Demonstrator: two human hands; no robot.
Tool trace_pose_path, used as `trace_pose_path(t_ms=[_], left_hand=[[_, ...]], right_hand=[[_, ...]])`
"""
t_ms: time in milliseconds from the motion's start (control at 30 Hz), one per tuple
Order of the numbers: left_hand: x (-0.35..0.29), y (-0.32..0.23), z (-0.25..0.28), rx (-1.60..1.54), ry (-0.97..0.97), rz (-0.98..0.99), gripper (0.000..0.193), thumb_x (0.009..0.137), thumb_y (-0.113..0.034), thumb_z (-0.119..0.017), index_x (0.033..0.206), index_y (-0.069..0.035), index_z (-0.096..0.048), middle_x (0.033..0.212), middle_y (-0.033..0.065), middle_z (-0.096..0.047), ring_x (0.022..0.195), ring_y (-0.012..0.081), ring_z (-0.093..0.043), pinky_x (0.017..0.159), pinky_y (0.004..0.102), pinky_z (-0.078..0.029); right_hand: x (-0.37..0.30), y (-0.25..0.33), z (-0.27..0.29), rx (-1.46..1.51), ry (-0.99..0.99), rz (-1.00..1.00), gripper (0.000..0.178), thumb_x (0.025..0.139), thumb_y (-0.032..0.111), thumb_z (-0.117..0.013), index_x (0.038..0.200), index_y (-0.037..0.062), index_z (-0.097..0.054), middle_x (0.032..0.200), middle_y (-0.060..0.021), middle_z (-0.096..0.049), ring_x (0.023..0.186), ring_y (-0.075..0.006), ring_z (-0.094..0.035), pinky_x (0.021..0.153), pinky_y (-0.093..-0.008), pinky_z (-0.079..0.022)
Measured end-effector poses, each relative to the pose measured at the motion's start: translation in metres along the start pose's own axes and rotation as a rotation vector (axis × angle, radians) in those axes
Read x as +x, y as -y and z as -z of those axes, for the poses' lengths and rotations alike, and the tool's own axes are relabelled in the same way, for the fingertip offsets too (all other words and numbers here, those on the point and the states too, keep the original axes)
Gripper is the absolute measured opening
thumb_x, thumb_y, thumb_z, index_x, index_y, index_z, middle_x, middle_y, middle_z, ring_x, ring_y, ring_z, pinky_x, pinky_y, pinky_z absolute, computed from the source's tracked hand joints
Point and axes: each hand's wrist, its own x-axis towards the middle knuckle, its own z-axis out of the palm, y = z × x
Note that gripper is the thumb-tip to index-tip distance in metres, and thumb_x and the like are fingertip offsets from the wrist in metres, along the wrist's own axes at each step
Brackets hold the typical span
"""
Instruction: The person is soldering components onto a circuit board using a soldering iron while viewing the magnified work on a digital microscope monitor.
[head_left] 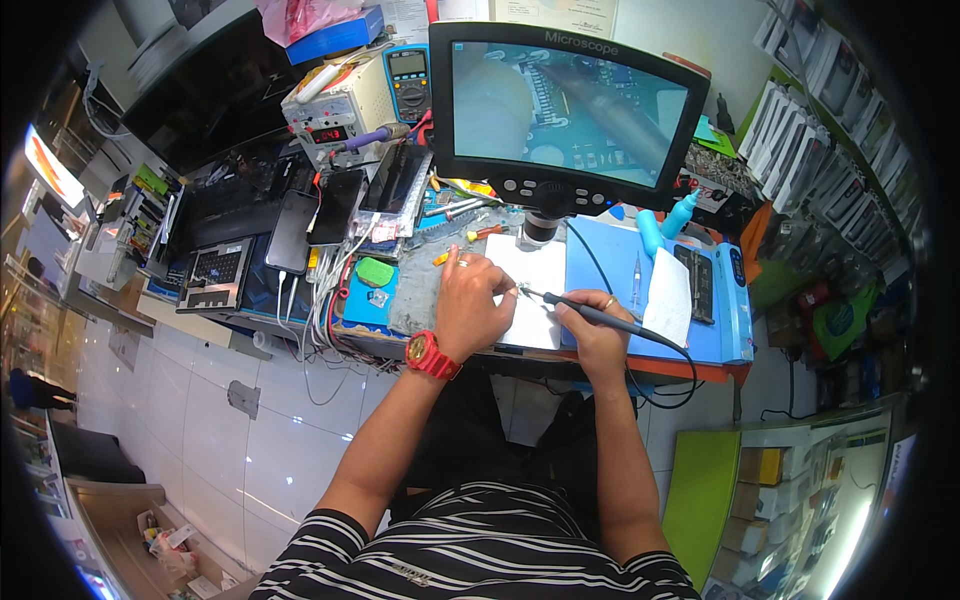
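Observation:
My right hand (597, 340) is closed round the black grip of a soldering iron (592, 313). The iron's tip points left, to a very small circuit board (524, 288) over a white sheet (540, 262). At that board, the thumb and fingertips of my left hand (470, 308) are pinched together; the fingers partly hide it. Above, the microscope's screen (570, 110) shows a green board enlarged, with a pale fingertip at its left and the dark iron tip across its right. The microscope lens (540, 230) hangs just beyond my hands.
On the left lie phones (292, 230) with cables, a power supply (335, 115) and a multimeter (408, 82). A blue mat (600, 262) at right bears tweezers (637, 280), a white paper (668, 300) and turquoise bottles (680, 213). The iron's cord (692, 375) loops over the front edge.

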Motion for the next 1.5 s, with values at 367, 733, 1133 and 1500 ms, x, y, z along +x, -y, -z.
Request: trace_pose_path(t_ms=[367,733,1133,1500], left_hand=[[-0.0004,0.0005,-0.0005,-0.001,-0.013,-0.006,0.008,0.085,-0.012,-0.079,0.081,-0.005,-0.077,0.084,0.0097,-0.069,0.097,0.0316,-0.068,0.129,0.0645,-0.028],[0.0004,0.0002,0.0007,0.005,0.015,0.008,0.008,0.085,-0.012,-0.08,0.081,-0.006,-0.077,0.085,0.0098,-0.069,0.097,0.0317,-0.068,0.129,0.0639,-0.028],[-0.0001,0.0001,0.0003,0.005,-0.001,0.001,0.009,0.086,-0.013,-0.079,0.08,-0.006,-0.077,0.084,0.01,-0.069,0.098,0.0324,-0.068,0.13,0.0632,-0.028],[-0.0005,0.0008,-0.0008,0.0,0.002,0.004,0.008,0.086,-0.012,-0.078,0.081,-0.006,-0.077,0.083,0.0094,-0.069,0.097,0.0324,-0.069,0.13,0.0633,-0.028]], right_hand=[[0.0017,-0.0004,0.0011,0.001,-0.014,-0.04,0.017,0.089,0.004,-0.084,0.102,-0.004,-0.078,0.088,-0.0066,-0.077,0.078,-0.0092,-0.068,0.07,-0.0238,-0.054],[0.0059,0.0017,0.0025,0.016,-0.004,-0.082,0.018,0.088,0.005,-0.084,0.101,-0.0056,-0.077,0.088,-0.0091,-0.079,0.077,-0.0107,-0.071,0.07,-0.0236,-0.056],[0.0031,-0.0014,0.0025,0.079,-0.025,-0.078,0.019,0.09,0.004,-0.084,0.104,-0.0046,-0.075,0.093,-0.0107,-0.079,0.082,-0.0123,-0.073,0.075,-0.0253,-0.058],[0.0034,-0.0021,0.0024,0.049,-0.015,-0.081,0.02,0.089,0.005,-0.085,0.105,-0.0044,-0.076,0.093,-0.01,-0.079,0.082,-0.0118,-0.072,0.075,-0.0249,-0.057]])
